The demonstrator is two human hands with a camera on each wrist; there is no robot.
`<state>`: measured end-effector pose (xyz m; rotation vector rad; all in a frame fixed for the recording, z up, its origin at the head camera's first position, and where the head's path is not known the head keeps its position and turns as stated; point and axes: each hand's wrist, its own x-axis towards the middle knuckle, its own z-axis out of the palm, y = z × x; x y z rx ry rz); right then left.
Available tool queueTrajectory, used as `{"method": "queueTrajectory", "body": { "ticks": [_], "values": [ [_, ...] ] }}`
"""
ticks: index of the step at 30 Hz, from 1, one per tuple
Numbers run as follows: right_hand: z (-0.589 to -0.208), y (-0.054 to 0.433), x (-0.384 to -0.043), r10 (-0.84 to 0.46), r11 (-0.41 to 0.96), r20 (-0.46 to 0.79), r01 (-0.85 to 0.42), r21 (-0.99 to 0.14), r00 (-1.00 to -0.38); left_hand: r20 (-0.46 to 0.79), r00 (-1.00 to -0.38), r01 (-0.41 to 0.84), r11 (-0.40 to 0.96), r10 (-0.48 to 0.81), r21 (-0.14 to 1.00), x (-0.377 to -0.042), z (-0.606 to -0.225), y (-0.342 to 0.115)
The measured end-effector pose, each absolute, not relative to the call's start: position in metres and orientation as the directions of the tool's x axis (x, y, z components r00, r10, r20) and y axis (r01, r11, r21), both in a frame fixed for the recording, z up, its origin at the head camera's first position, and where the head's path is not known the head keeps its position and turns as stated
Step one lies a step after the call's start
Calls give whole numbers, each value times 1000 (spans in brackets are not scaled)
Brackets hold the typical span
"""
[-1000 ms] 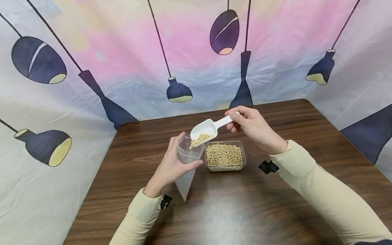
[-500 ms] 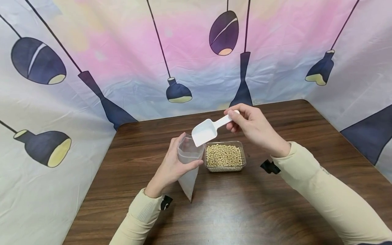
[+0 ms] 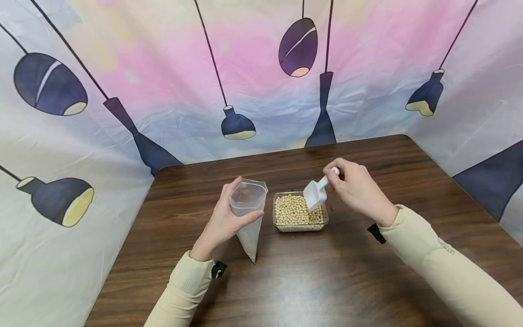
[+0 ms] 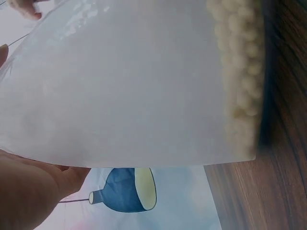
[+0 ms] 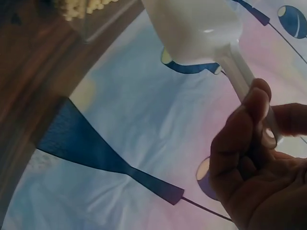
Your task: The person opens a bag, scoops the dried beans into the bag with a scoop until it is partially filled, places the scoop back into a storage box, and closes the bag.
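Head view shows the left hand (image 3: 224, 221), fingers curved wide around a clear bag (image 3: 249, 234) beside a box (image 3: 300, 229) of beans (image 3: 291, 210), over which the right hand (image 3: 359, 188) pinches a white scoop (image 3: 313, 195).

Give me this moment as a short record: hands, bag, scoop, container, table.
left hand: holds the bag near its mouth
right hand: grips the scoop by its handle
bag: mouth open, beans at the bottom
scoop: in head view, over the right part of the container; contact with beans unclear
container: clear, beans inside
table: dark wood grain
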<state>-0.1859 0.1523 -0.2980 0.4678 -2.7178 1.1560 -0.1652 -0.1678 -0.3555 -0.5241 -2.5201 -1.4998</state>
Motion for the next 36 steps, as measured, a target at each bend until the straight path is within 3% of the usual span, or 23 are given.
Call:
{"method": "queueTrajectory", "body": {
  "ticks": [20,36],
  "values": [
    [-343,157,-203,-231,755,222,-319,-573,-947,284,-932,357,443,225,822,-169,-358,-172],
    [-367,172,-228,-239,619,29,-175,-766,-971,298,-925,375,449,235,811,-166,-357,-173]
  ]
}}
